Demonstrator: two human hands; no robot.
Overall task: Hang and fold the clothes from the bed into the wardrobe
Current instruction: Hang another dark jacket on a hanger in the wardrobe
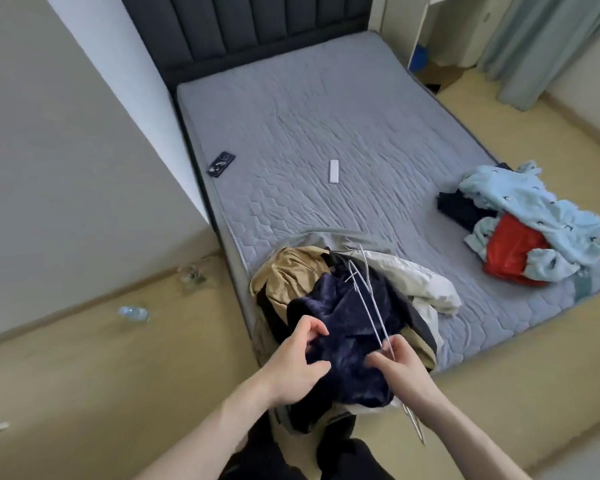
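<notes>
Left grip pinches the dark blue fleece garment at its near edge, fingers curled into the cloth. Right grip has its fingers closed round thin wire hangers, which run from that hand up across the garment; looks like more than one, count unclear. The right hand's lower fingers also touch the fleece.

Garment sits on top of the near pile at the foot corner of the bed, over a tan piece and a cream quilted piece. Second pile, light blue fleece over something red, lies at the other foot corner of the bed, well apart from the first. White remote mid-bed; phone at the bed's left edge. Wardrobe not in view.

Step, my read: getting the blue garment onto a hanger, early stage. Most clothes are still on the bed, so the task is barely started.

Next move needs one hanger separated from the bunch, then the neck or shoulder opening found. The fleece is bunched, so the opening isn't visible yet. Risk: hooks tangling with each other or snagging the pile below.
</notes>
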